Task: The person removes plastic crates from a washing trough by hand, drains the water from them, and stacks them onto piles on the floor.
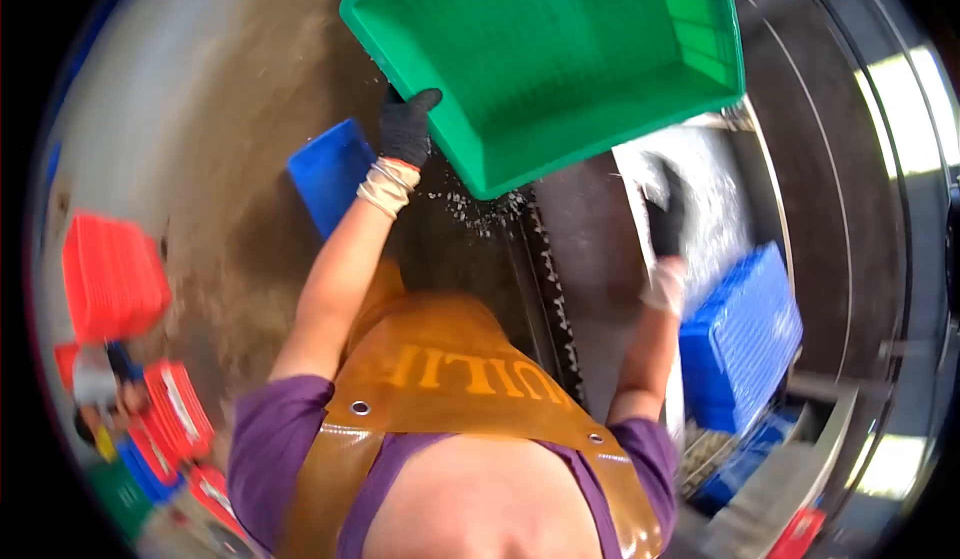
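A large green plastic crate (pixel 560 49) is held up tilted in front of me, its hollow inside facing me and nothing visible in it. My left hand (pixel 407 129), in a dark glove, is closed on the crate's left rim with the thumb over the edge. My right hand (pixel 668 209), also dark-gloved, is apart from the crate, over a pale, shiny surface (pixel 715 179) on the right. Motion blurs its fingers. Small white bits (pixel 480 214), perhaps ice, show just below the crate's lower corner.
A blue crate (pixel 335 174) lies on the wet floor beside my left forearm. Stacked blue crates (pixel 745 339) stand close by my right arm. Red crates (pixel 115 274) are stacked at far left, near another person (pixel 100 384). A metal edge (pixel 555 299) runs along the right.
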Demonstrator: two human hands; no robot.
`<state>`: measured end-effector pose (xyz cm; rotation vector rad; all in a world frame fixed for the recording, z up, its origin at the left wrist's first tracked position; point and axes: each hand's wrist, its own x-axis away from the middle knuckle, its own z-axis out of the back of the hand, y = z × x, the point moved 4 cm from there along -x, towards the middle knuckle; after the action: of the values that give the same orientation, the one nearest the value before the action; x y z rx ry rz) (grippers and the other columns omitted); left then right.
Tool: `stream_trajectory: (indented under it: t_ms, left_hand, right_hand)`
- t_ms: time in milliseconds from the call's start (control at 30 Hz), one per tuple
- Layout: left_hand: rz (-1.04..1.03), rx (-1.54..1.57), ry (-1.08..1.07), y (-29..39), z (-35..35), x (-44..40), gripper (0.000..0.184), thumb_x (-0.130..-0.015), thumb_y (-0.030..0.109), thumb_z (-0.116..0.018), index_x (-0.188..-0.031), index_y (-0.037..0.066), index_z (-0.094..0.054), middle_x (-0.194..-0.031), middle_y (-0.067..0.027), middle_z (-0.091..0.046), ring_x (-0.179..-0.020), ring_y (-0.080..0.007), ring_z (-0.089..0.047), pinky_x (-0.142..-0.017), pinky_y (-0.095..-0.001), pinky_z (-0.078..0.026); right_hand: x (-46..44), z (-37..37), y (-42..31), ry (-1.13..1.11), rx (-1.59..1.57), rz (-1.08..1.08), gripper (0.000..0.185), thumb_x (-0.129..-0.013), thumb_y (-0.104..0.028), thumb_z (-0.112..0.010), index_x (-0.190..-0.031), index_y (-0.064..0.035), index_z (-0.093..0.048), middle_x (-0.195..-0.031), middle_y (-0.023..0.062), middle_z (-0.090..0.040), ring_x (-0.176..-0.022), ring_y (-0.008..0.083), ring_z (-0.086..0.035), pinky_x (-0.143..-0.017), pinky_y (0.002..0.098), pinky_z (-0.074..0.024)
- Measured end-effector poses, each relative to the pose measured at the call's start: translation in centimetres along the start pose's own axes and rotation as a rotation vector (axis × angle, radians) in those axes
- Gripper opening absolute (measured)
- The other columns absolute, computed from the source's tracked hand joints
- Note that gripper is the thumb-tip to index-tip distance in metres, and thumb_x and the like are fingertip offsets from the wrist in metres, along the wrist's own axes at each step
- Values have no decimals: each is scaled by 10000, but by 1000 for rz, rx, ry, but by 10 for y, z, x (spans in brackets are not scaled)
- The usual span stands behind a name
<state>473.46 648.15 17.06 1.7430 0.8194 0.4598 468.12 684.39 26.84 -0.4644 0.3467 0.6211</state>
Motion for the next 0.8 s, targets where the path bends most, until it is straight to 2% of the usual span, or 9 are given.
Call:
stream_trajectory:
  t_ms: [67,167,267,467,533,633,733,767,800]
  left_hand:
    - [165,89,125,-22,70,-19,333,-692,143,-675,-973,-16,-595,-831,-95,-627,-737,-224,-604,-704,-333,-495]
    - [369,203,211,-50,145,-16,177,-732,128,-607,-854,0,-615,-860,-113,-614,-759,-213,-595,-674,-317,-491]
    - [317,217,317,-172,242,-32,161,-746,126,-593,-855,8,-612,-892,-116,-614,-820,-220,-592,-683,-327,-498]
    - [616,566,569,-268,276,-27,193,-750,110,-583,-930,40,-585,-918,-110,-606,-869,-257,-588,-762,-399,-518]
    - [563,665,647,-346,309,-21,219,-753,104,-565,-965,50,-574,-954,-105,-601,-903,-266,-580,-765,-400,-517]
    - [531,707,695,-454,341,17,230,-795,106,-534,-1017,46,-547,-1020,-85,-585,-959,-255,-553,-810,-396,-493]
    - [500,403,709,-559,368,86,235,-835,142,-483,-1035,34,-542,-1007,-97,-582,-942,-250,-547,-839,-380,-472]
    - [561,573,1039,-557,342,104,298,-800,141,-466,-1072,44,-536,-1022,-114,-569,-955,-275,-533,-844,-421,-467]
    - [623,519,1061,-555,322,122,412,-733,158,-491,-1130,51,-516,-1117,-149,-538,-1029,-336,-500,-881,-495,-436]
  right_hand:
    - [64,40,107,21,503,-442,696,-693,-374,-633,-1315,-218,-360,-1326,156,-380,-1214,329,-375,-979,445,-314]
    - [177,89,196,-487,839,-1359,899,-664,-622,-631,-1407,-333,-216,-1454,122,-251,-1310,376,-263,-1043,526,-229]
    - [191,85,213,-398,877,-1364,891,-681,-490,-688,-1399,-403,-169,-1473,139,-185,-1331,358,-230,-979,637,-236]
    - [184,79,221,-304,803,-1062,789,-720,-245,-692,-1396,-177,-291,-1402,208,-309,-1269,400,-316,-1043,449,-263]
    - [208,85,249,-139,408,-912,739,-756,-157,-655,-1394,-100,-287,-1402,180,-319,-1264,350,-327,-1058,409,-245]
    - [190,79,223,-167,445,-1017,716,-789,-43,-577,-1412,-53,-223,-1425,133,-276,-1277,285,-301,-1081,347,-196]
    - [172,56,199,88,265,-1056,601,-852,-45,-519,-1400,-87,-278,-1406,127,-306,-1227,265,-355,-1022,353,-311]
    - [177,56,204,151,118,-1170,607,-847,-17,-516,-1400,-84,-276,-1396,121,-323,-1208,245,-374,-990,334,-356]
    - [178,70,211,-23,375,-1150,626,-817,-44,-554,-1388,-74,-298,-1373,129,-365,-1209,256,-386,-1005,338,-339]
